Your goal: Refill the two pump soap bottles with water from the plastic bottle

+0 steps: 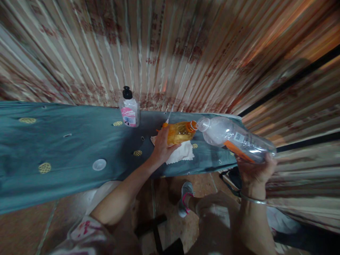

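At frame centre our left hand [161, 147] clamps the orange bottle [180, 131] on the worktop [53, 141]; our right hand [255, 166] grips the clear bottle [233, 136], mouths touching.

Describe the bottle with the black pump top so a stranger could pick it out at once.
Start at the grey-blue cloth covering the table and follow its far edge along the curtain. There stands the pump bottle, upright, left of the left hand. Unlike the orange bottle and clear bottle, nobody holds it, and it bears a pink label.

hands [162, 147] – orange bottle [180, 132], clear bottle [233, 136] (tilted)
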The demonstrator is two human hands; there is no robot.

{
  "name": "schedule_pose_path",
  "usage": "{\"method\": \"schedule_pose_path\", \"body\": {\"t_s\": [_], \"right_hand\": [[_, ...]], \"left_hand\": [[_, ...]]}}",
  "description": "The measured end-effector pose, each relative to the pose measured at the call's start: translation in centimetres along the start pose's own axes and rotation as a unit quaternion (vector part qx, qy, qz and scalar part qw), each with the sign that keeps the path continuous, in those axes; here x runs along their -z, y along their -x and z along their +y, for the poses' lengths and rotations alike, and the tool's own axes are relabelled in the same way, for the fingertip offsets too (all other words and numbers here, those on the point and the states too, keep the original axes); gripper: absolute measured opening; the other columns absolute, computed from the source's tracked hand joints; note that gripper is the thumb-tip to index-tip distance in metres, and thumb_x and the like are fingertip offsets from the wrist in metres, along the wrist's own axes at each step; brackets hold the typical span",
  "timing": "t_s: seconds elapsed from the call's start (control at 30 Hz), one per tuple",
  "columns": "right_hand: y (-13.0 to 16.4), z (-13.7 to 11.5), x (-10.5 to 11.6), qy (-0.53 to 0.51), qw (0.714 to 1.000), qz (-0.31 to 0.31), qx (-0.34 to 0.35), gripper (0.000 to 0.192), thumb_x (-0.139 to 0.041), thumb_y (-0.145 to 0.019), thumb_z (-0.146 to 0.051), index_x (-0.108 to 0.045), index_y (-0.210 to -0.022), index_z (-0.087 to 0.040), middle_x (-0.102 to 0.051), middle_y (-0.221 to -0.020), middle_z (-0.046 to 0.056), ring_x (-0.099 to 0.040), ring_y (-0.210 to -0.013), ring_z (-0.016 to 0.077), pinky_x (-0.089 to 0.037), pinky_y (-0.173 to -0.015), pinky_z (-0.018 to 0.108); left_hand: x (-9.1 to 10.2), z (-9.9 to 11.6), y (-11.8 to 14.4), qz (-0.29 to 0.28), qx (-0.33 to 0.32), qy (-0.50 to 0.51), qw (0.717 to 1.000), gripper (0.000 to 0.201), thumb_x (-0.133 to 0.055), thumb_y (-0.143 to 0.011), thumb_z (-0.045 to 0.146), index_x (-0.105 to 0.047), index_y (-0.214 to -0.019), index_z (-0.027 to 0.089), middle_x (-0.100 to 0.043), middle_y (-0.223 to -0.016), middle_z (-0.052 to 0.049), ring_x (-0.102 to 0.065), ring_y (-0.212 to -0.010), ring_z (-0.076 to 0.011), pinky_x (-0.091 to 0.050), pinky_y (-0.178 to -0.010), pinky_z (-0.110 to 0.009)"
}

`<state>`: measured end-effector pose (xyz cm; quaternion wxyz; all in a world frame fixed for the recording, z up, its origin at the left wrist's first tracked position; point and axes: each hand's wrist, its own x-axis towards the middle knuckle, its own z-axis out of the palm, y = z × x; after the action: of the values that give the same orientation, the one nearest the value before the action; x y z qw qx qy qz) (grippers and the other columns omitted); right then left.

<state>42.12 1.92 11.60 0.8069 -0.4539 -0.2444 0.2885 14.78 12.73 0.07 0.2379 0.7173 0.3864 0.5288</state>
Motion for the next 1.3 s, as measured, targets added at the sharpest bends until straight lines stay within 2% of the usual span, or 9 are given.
{"method": "schedule_pose_path", "body": {"t_s": [0.13,0.27,0.57,0.77,0.83,1.03,1.3], "right_hand": [[-0.01,0.01,-0.07,-0.002,1.000,0.000,0.003,0.046,-0.075,-0.054,-0.041,-0.067,-0.097,-0.027,-0.073,-0.109,0.000,-0.071,-0.097,0.0242,-0.057,-0.059,0.031],[0.03,-0.06,-0.17,0.006,1.000,-0.007,0.003,0.046,-0.075,-0.054,-0.043,-0.068,-0.096,-0.026,-0.073,-0.108,0.001,-0.070,-0.102,0.0255,-0.058,-0.061,0.031],[-0.09,0.00,-0.04,0.020,1.000,-0.005,0.001,0.047,-0.074,-0.054,-0.044,-0.069,-0.099,-0.031,-0.074,-0.108,-0.001,-0.069,-0.103,0.0247,-0.057,-0.060,0.030],[0.00,-0.09,-0.09,0.019,1.000,-0.006,-0.001,0.042,-0.075,-0.054,-0.044,-0.070,-0.093,-0.031,-0.074,-0.104,-0.004,-0.067,-0.076,0.0166,-0.053,-0.052,0.027],[0.08,-0.14,-0.16,0.015,1.000,-0.013,-0.001,0.040,-0.077,-0.053,-0.044,-0.070,-0.090,-0.030,-0.074,-0.103,-0.004,-0.065,-0.072,0.0145,-0.054,-0.053,0.026],[0.07,-0.02,-0.02,0.011,1.000,-0.005,-0.009,0.047,-0.079,-0.052,-0.044,-0.070,-0.095,-0.027,-0.074,-0.099,-0.002,-0.065,-0.070,0.0143,-0.053,-0.051,0.025],[-0.06,0.11,0.06,0.003,1.000,-0.009,0.000,0.053,-0.078,-0.054,-0.043,-0.069,-0.104,-0.028,-0.073,-0.112,0.000,-0.067,-0.078,0.0163,-0.055,-0.055,0.027]], "left_hand": [[0.05,0.15,-0.05,0.001,0.003,0.001,1.000,0.081,-0.074,-0.081,0.061,-0.041,-0.144,0.023,-0.059,-0.138,-0.016,-0.058,-0.128,-0.0345,-0.048,-0.108,-0.053],[-0.03,0.20,-0.11,0.007,0.003,0.002,1.000,0.079,-0.075,-0.081,0.060,-0.043,-0.143,0.022,-0.060,-0.136,-0.016,-0.059,-0.126,-0.0341,-0.048,-0.108,-0.053],[0.24,0.37,-0.12,-0.004,-0.004,0.010,1.000,0.080,-0.074,-0.082,0.058,-0.041,-0.145,0.022,-0.058,-0.138,-0.017,-0.057,-0.129,-0.0345,-0.047,-0.110,-0.052],[0.16,0.28,-0.08,-0.002,-0.008,0.012,1.000,0.081,-0.073,-0.083,0.060,-0.039,-0.146,0.022,-0.058,-0.138,-0.017,-0.057,-0.129,-0.0342,-0.047,-0.110,-0.052],[0.10,0.25,-0.07,-0.001,-0.014,0.016,1.000,0.080,-0.071,-0.084,0.060,-0.039,-0.146,0.022,-0.058,-0.138,-0.016,-0.057,-0.129,-0.0337,-0.047,-0.110,-0.052],[0.10,0.20,0.00,-0.003,-0.004,0.013,1.000,0.081,-0.073,-0.082,0.060,-0.039,-0.146,0.022,-0.057,-0.139,-0.016,-0.057,-0.129,-0.0346,-0.046,-0.110,-0.052],[0.21,0.45,-0.14,-0.011,-0.002,0.002,1.000,0.081,-0.075,-0.082,0.056,-0.039,-0.146,0.022,-0.059,-0.137,-0.016,-0.057,-0.127,-0.0338,-0.047,-0.108,-0.052]]}}
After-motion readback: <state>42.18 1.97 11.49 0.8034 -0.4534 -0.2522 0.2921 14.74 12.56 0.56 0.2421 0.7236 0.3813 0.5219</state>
